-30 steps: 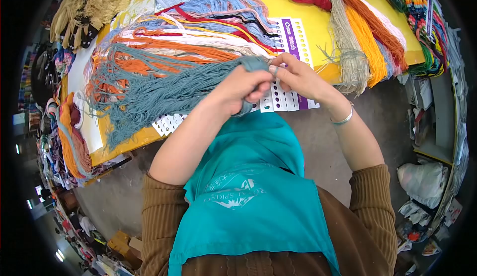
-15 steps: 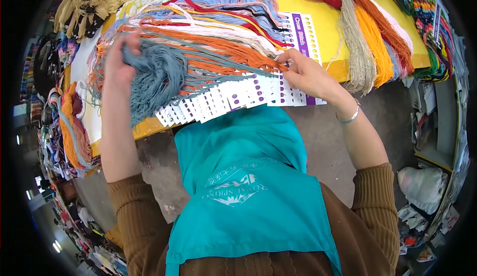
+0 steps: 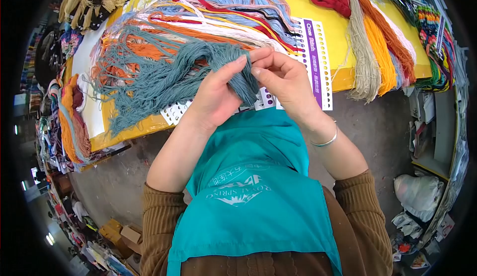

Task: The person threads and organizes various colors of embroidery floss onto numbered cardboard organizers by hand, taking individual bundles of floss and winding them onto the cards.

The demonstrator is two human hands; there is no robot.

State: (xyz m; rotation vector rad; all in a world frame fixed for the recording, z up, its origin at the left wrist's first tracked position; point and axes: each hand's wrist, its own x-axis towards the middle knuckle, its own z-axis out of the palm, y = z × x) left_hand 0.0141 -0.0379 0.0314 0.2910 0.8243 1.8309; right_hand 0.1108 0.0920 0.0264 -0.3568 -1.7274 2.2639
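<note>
Relative to half a second earlier, the left hand [image 3: 218, 94] has moved from far left to beside the right hand [image 3: 290, 87], grasping the blue-green thread [image 3: 171, 79], formerly bunched leftward, now extended rightward over previously exposed orange strands [image 3: 151, 52] and punched cards [image 3: 174, 113].

A bare yellow lane, wider toward the back, runs from the front edge of the bench [image 3: 340, 37], between the cards [image 3: 314, 47] and the skeins [image 3: 376, 52] draped over that edge at right. To the left, teal thread [image 3: 196, 59] and multicoloured threads [image 3: 218, 30] block the way across. Left hand [image 3: 218, 89] and right hand [image 3: 289, 82] crowd the front edge's middle, an apron [image 3: 253, 146] just below.
</note>
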